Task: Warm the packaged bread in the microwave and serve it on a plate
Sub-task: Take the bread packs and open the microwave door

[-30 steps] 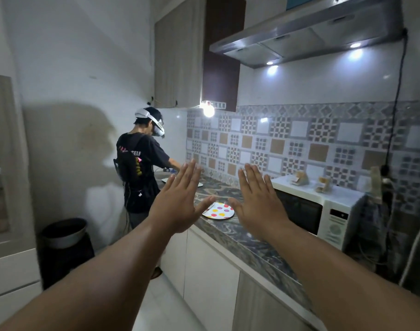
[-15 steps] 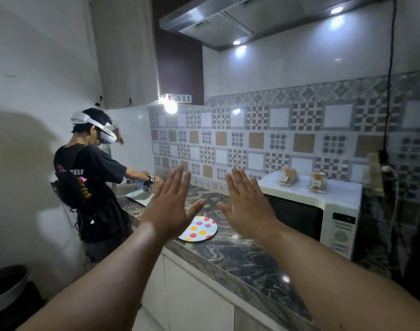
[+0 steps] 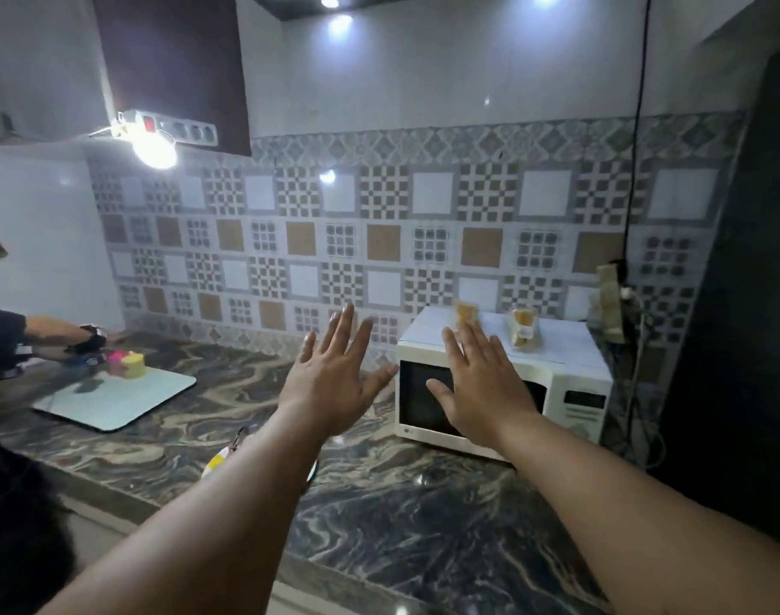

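While nothing is gripped at all, both hands are held up with fingers straight and spread, palms facing away. The left hand (image 3: 335,383) is raised over the dark marbled stone countertop (image 3: 423,503); the right hand (image 3: 481,383) is seen in front of the dark glass door of the one white microwave (image 3: 574,392), though whether the door is actually touched can't be told.

Two clear packets of bread are counted on top of the microwave: one bread packet (image 3: 465,312) is partly hidden just behind the right fingertips, the second bread packet (image 3: 524,328) is stood a bit further right. The door is seen shut.

One round white plate with coloured dots (image 3: 217,464) is mostly covered by the left forearm, on the counter left of the microwave.

Further left, one white rectangular board (image 3: 126,399) is laid on the counter, with a small yellow block (image 3: 134,365) and something pink beside it. A second person's arm in a dark sleeve (image 3: 46,332) is stretched toward that spot. One white power strip (image 3: 175,128) and one bright bulb (image 3: 154,148) are mounted above, against the patterned tile wall (image 3: 379,241).
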